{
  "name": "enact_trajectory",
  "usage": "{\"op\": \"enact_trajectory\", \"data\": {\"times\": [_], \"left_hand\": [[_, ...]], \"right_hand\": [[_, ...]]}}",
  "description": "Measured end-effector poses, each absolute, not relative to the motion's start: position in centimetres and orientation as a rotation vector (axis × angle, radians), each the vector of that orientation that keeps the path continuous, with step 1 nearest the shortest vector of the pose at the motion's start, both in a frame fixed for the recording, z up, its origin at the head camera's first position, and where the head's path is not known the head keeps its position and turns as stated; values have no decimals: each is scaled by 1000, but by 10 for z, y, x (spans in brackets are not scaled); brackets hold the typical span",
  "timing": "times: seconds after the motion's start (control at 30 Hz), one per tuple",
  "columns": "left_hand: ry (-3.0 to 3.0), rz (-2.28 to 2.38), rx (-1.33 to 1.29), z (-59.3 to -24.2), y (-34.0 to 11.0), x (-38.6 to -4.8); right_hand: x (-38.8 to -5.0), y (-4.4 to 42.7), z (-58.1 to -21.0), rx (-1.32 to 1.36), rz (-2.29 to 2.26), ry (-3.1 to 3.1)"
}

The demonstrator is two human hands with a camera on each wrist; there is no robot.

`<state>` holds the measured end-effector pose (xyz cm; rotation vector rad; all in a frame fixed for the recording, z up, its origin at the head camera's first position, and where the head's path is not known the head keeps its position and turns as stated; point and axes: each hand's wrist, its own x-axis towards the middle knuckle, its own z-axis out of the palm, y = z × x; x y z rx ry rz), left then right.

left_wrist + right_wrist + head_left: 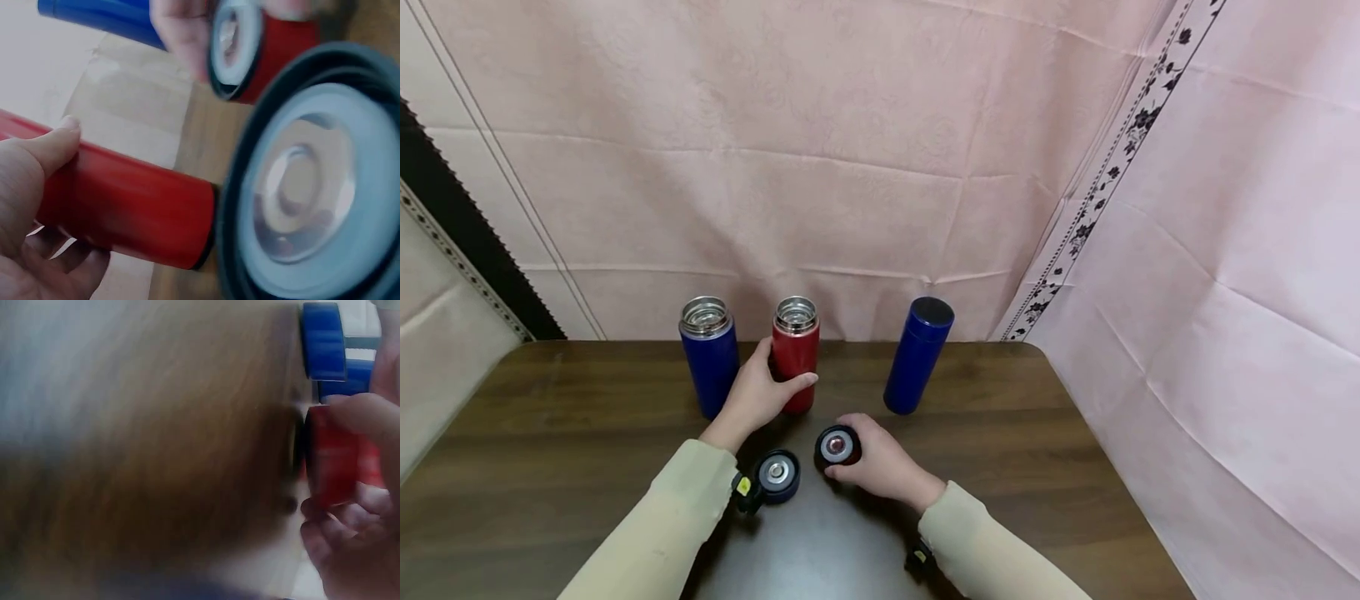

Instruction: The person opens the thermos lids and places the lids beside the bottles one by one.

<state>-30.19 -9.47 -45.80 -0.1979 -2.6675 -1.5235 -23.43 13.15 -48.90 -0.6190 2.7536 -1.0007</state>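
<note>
A red vacuum flask (796,354) stands lidless at the back of the table, its steel mouth uncovered. My left hand (758,390) grips its side, thumb and fingers around the body. In my right hand (886,461) is a red flask lid (335,456), pinched by the edge with its underside facing up, just above the table or touching it; I cannot tell which. A blue flask lid (777,476) lies underside up beside my left wrist, showing a grey seal. Left of the red flask stands an uncovered blue vacuum flask (711,371).
A slimmer blue flask (917,358) with its dark-topped lid on stands at the back right. The wooden table (1015,467) ends at a pink cloth backdrop (850,167), which also runs along the right side.
</note>
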Motion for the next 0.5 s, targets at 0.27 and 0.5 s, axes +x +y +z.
{"op": "enact_trajectory", "data": {"times": [0.27, 0.5], "left_hand": [[-2696, -1542, -214, -453, -96, -303], [-2720, -1558, -190, -453, -97, -303]], "right_hand": [[-235, 129, -484, -730, -742, 2853], [-233, 126, -485, -670, -720, 2861]]}}
